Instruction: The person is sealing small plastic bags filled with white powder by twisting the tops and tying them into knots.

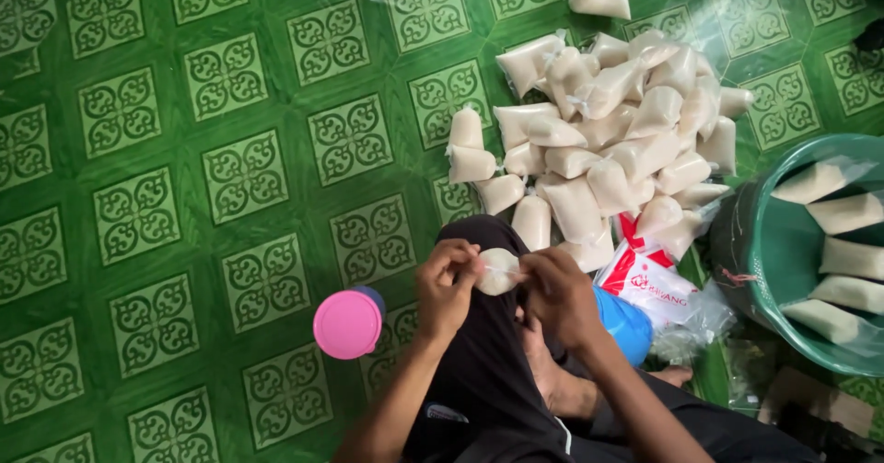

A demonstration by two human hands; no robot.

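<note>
Both my hands hold one small clear plastic bag filled with a creamy white liquid [498, 272] above my knee. My left hand [446, 286] pinches its left side. My right hand [558, 293] grips its twisted neck on the right. A pile of several filled, tied bags of the same kind [608, 141] lies on the floor just beyond my hands. I sit on the floor in dark trousers.
The floor has a green patterned covering [230, 168]. A pink-lidded container [347, 323] stands left of my knee. A blue cup [626, 325] and a red-and-white packet of plastic bags [649, 283] lie to the right. A green basket [783, 251] holds several long white bags.
</note>
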